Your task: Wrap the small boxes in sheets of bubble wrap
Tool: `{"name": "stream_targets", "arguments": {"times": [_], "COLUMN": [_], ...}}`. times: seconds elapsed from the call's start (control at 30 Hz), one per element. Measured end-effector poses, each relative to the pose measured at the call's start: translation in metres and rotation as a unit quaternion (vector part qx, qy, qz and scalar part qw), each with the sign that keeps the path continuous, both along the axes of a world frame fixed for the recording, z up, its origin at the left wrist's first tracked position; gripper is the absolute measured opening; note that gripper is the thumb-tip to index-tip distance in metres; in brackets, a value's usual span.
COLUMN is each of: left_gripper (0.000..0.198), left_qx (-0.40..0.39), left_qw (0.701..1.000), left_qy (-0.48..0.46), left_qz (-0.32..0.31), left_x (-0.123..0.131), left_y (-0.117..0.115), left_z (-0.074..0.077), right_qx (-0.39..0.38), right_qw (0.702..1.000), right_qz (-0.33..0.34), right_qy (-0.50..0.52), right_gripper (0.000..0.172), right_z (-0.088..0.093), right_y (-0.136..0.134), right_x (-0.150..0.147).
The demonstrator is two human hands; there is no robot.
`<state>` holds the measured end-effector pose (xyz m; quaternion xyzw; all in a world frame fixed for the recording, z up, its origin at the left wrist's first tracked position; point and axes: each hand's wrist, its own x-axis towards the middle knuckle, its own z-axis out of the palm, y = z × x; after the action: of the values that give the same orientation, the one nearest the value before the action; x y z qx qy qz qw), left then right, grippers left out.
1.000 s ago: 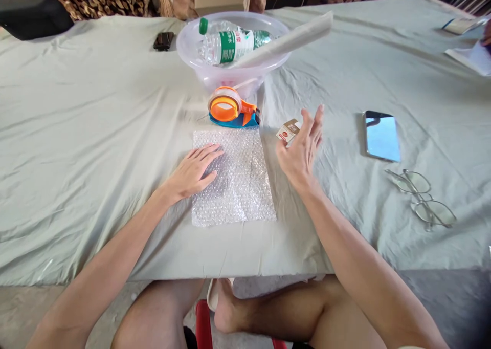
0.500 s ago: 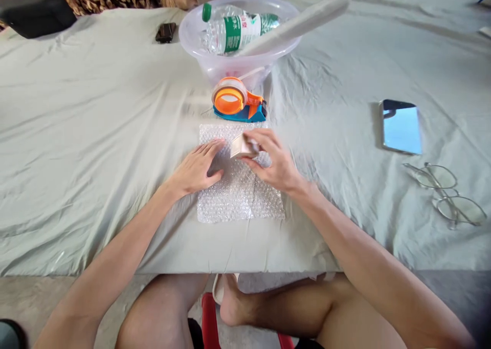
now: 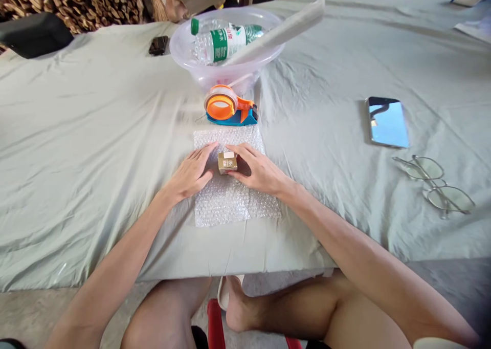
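Head view, gold box (image 3: pixel 227 163), printed side toward viewer, long axis unclear

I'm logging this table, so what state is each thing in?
Bubble wrap: spread flat
Small box: looks shut, on the wrap
Left hand: open, over the wrap
Right hand: curved beside the box
Tape dispenser: upright, loaded with tape
Labelled bottle: on its side in the basin
White roll: slanted
Phone: lying flat
Glasses: lying down
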<state>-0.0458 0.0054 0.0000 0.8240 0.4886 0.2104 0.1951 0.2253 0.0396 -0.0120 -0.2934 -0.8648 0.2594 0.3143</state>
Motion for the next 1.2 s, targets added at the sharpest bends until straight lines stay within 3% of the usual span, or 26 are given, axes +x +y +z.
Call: {"name": "stream_targets", "arguments": {"times": [0.13, 0.27, 0.43, 0.6, 0.67, 0.73, 0.87, 1.1, 1.2], "left_gripper": [0.062, 0.081, 0.064, 0.053, 0.057, 0.060, 0.065, 0.069, 0.069], "left_qx": [0.004, -0.007, 0.052, 0.106, 0.114, 0.118, 0.099, 0.018, 0.027], "left_qw": [0.978, 0.958, 0.968, 0.961, 0.957, 0.957, 0.966, 0.969, 0.971], "left_qy": [-0.176, -0.232, -0.167, 0.025, 0.070, 0.090, 0.072, 0.078, 0.059], "left_qz": [0.114, 0.168, 0.183, 0.254, 0.258, 0.250, 0.228, 0.233, 0.229], "left_x": [-0.010, -0.016, -0.006, 0.010, 0.014, 0.016, 0.017, 0.022, 0.023], "left_y": [0.012, 0.021, 0.007, -0.014, -0.019, -0.021, -0.019, -0.018, -0.018], "left_z": [-0.009, -0.016, -0.005, 0.008, 0.005, -0.001, -0.010, -0.001, 0.002], "right_qx": [-0.016, -0.005, -0.018, 0.028, 0.055, 0.080, 0.070, 0.008, 0.013], "right_qw": [1.000, 0.996, 0.975, 0.971, 0.977, 0.987, 0.996, 0.999, 0.999], "right_qz": [0.001, -0.039, -0.149, -0.224, -0.201, -0.137, -0.028, -0.018, -0.007], "right_qy": [-0.003, 0.076, 0.161, 0.079, 0.035, 0.000, -0.047, -0.040, -0.038], "right_gripper": [0.071, 0.068, 0.071, 0.060, 0.058, 0.060, 0.061, 0.052, 0.053], "right_z": [0.007, 0.007, 0.003, 0.010, 0.013, 0.014, 0.012, 0.009, 0.011], "right_y": [0.002, 0.004, 0.006, 0.006, 0.006, 0.005, 0.000, -0.001, -0.001], "right_x": [0.007, 0.011, 0.010, 0.014, 0.015, 0.012, 0.002, 0.000, 0.002]}}
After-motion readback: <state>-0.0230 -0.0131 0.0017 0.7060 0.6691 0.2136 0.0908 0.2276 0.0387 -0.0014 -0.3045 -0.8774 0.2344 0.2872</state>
